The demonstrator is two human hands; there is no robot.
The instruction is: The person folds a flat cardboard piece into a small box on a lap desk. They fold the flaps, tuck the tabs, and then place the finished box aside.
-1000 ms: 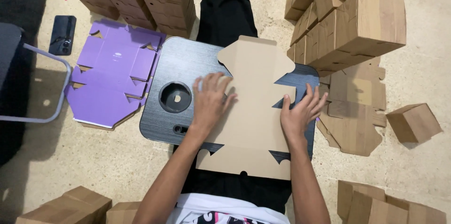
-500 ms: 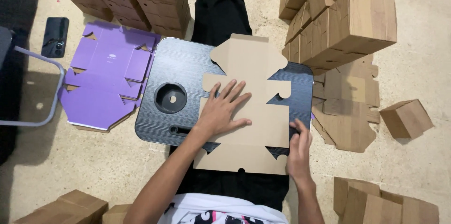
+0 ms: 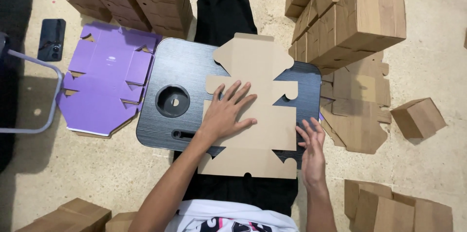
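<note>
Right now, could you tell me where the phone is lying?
The dark phone lies on the floor at far left, beside the purple flattened box.

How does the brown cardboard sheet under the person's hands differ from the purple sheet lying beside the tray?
The brown cardboard sheet is plain tan and lies on the black lap tray; the purple sheet is coloured and lies on the floor. The left hand presses flat on the brown one and the right hand is at its right edge; nobody touches the purple one. Both are flat, unfolded box blanks with notched flaps.
</note>
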